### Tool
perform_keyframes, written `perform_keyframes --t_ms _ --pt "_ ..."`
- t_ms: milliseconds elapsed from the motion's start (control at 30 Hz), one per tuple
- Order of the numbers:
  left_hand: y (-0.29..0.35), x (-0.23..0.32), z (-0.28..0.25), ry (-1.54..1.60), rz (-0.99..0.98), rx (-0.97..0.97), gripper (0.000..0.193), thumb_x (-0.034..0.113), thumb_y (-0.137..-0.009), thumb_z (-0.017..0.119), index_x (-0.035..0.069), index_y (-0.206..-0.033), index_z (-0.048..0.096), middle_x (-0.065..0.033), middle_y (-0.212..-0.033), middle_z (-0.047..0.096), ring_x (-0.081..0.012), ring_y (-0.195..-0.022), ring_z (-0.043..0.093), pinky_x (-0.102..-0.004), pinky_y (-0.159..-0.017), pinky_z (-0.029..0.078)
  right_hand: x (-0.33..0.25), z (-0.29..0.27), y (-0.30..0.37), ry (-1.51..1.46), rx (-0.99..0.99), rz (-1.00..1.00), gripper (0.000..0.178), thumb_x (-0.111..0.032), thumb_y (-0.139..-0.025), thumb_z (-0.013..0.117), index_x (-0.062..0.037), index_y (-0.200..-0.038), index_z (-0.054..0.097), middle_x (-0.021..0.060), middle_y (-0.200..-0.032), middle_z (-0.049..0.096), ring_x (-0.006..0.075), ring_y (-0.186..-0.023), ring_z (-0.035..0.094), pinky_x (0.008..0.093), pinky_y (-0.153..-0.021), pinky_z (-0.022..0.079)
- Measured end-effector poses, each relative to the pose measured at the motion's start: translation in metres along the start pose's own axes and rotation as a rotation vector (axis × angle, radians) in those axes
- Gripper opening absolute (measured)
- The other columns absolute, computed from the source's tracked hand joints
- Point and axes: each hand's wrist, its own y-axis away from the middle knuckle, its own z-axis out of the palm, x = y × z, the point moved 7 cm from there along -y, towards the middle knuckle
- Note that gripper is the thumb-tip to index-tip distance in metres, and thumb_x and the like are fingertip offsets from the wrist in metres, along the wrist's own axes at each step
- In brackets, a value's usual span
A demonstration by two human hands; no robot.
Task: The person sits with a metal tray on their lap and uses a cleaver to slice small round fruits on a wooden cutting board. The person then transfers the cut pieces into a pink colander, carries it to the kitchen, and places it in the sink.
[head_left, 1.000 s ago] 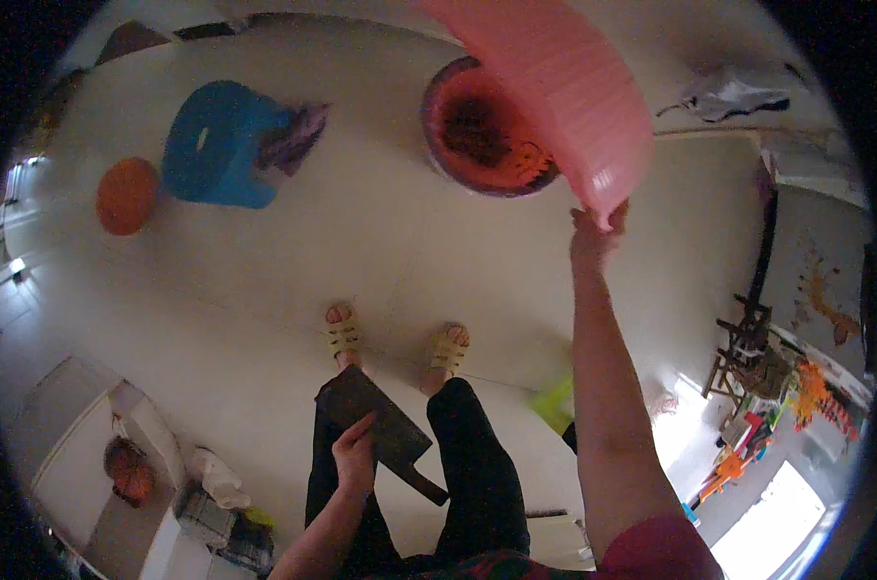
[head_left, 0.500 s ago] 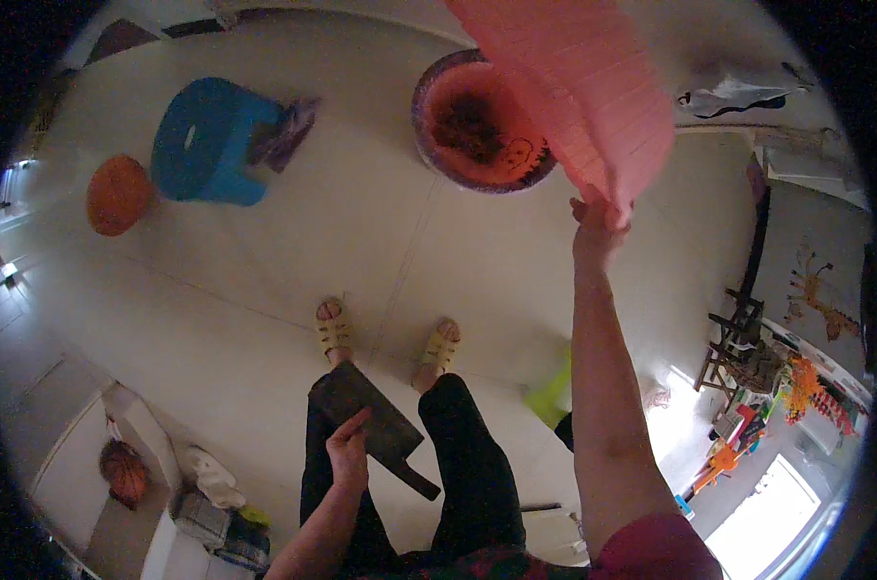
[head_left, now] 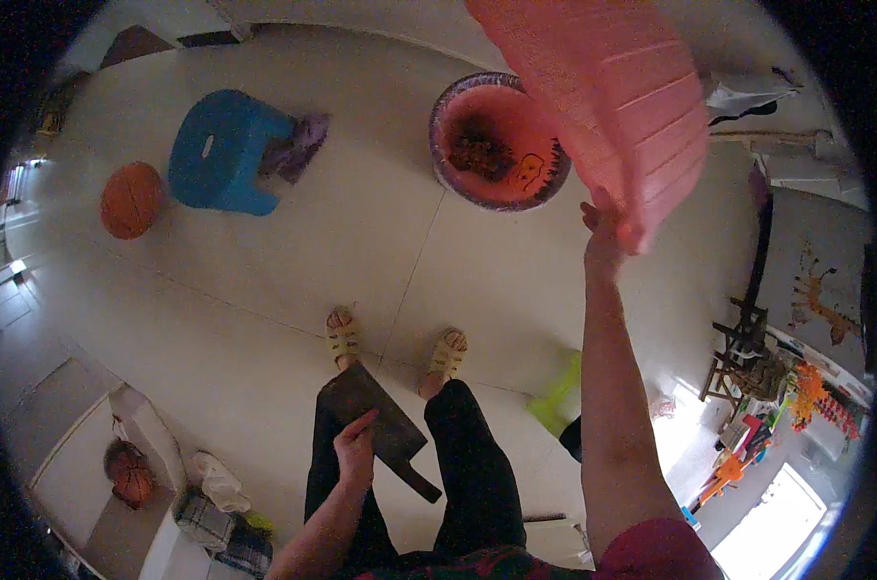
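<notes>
My left hand (head_left: 356,443) is closed on the blade of a dark cleaver (head_left: 385,425), which lies over my left thigh with its handle pointing down and right. My right arm is stretched far forward. The right hand (head_left: 608,232) grips the lower end of a large pink ribbed plastic container (head_left: 632,116), raised and tilted on its side. Beyond that hand stands a round tub (head_left: 453,179) with a purple rim and pink inside. A dark brown clump (head_left: 479,150) lies in it, beside a printed cartoon figure. The container hides part of the tub's right rim.
A blue plastic stool (head_left: 211,145) with a purple cloth (head_left: 303,150) stands at the far left, beside an orange basketball (head_left: 132,200). A lime-green object (head_left: 556,391) is partly hidden by my right forearm. A dark wooden chair (head_left: 743,333) and toys stand at the right.
The pink container has swung a little to the right and tilted, with my right hand still on it. The view has shifted slightly. My left hand keeps its hold on the cleaver.
</notes>
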Motion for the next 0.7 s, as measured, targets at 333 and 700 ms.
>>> perform_keyframes --t_ms 333,700 --pt "0.015 0.054 -0.010 0.258 0.144 -0.012 0.032 -0.008 -0.082 0.047 -0.002 -0.110 0.062 -0.0140 -0.113 0.060 -0.0217 -0.099 0.058 -0.0305 -0.088 0.046 -0.082 0.008 0.063 -0.209 0.020 0.583 0.045 -0.027 -0.087 0.056 -0.0129 -0.129 0.046 0.0072 -0.090 0.063 0.0196 -0.072 0.062 0.0313 -0.060 0.054" --pt "0.109 0.239 0.035 -0.007 0.435 -0.049 0.035 -0.003 -0.084 0.045 0.003 -0.114 0.061 -0.0127 -0.119 0.056 -0.0232 -0.103 0.056 -0.0346 -0.088 0.048 -0.142 -0.083 0.231 -0.703 0.048 1.040 0.039 -0.036 -0.086 0.057 -0.0101 -0.115 0.056 0.0087 -0.087 0.065 0.0208 -0.068 0.063 0.0357 -0.059 0.056"
